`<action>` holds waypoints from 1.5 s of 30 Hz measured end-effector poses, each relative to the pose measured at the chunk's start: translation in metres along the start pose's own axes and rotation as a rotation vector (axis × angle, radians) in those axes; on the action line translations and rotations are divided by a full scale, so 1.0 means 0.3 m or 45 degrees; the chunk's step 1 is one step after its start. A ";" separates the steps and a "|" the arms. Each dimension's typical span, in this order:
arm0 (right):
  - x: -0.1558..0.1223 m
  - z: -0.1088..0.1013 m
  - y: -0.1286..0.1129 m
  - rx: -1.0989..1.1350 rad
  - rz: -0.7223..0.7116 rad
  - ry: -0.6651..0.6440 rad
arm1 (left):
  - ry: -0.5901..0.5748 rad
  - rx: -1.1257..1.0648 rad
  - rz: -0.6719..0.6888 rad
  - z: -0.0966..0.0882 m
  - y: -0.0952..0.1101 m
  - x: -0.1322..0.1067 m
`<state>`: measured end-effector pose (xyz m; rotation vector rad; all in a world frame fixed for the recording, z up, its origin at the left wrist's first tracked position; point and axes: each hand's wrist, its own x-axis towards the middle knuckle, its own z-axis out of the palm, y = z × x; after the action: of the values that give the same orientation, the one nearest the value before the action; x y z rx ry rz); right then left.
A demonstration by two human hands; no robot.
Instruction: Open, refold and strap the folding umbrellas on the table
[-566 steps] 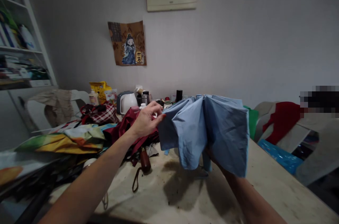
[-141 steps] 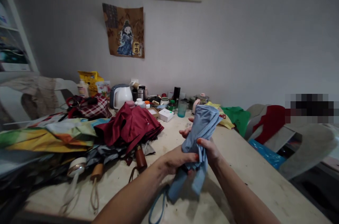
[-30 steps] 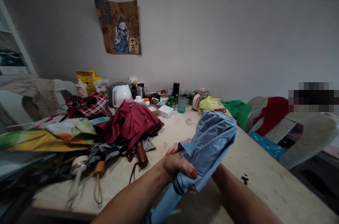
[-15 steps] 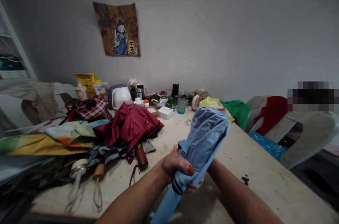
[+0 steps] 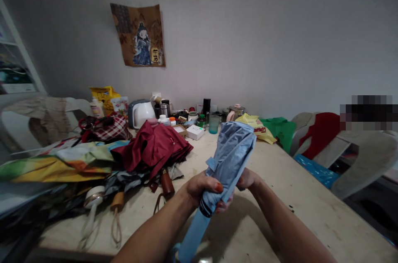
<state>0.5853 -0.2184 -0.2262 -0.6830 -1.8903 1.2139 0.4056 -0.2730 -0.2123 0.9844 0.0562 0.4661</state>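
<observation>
A light blue folding umbrella (image 5: 231, 151) points up and away from me over the table (image 5: 298, 201), its cloth gathered into a roll. My left hand (image 5: 202, 186) is wrapped round its lower part, just above the blue handle (image 5: 192, 236). My right hand (image 5: 247, 180) grips the rolled cloth from the right side, fingers partly hidden behind it.
A dark red folded umbrella (image 5: 152, 149) with a brown handle lies to the left, beside a colourful cloth heap (image 5: 62, 163) and other umbrella handles (image 5: 90, 199). A kettle (image 5: 139, 112), cups and bottles line the back wall. Yellow and green bags (image 5: 267, 128) lie at the right rear.
The umbrella's cloth has been drawn in tighter and its tip has swung left. My right hand has come up from under it to grip its side.
</observation>
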 end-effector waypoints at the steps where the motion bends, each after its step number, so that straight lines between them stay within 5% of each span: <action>1: 0.005 -0.012 -0.007 0.023 0.022 -0.049 | 0.027 0.009 0.014 -0.004 0.003 -0.002; 8: 0.025 -0.061 -0.053 0.082 0.123 -0.132 | 0.163 0.030 0.034 -0.074 0.030 -0.028; 15: 0.006 -0.105 -0.079 0.158 0.122 0.051 | 0.199 -0.003 0.147 -0.110 0.080 -0.057; 18: 0.005 -0.108 -0.075 0.226 0.121 0.121 | 0.340 0.007 0.138 -0.109 0.092 -0.062; 25: 0.007 -0.086 -0.093 0.141 0.056 0.152 | 0.998 0.512 0.231 -0.045 0.089 -0.031; 32: 0.000 -0.070 -0.101 0.074 -0.078 0.309 | 1.073 0.514 0.321 -0.030 0.118 -0.048; 37: 0.000 -0.057 -0.108 0.025 -0.028 0.264 | 1.097 0.533 0.362 -0.035 0.125 -0.053; 45: 0.009 0.057 -0.130 -0.054 -0.088 0.226 | 1.485 1.263 0.440 -0.014 0.044 0.039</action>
<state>0.5684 -0.2404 -0.1940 -0.7182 -1.7810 1.0380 0.4105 -0.2587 -0.2021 1.5583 1.2809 1.3588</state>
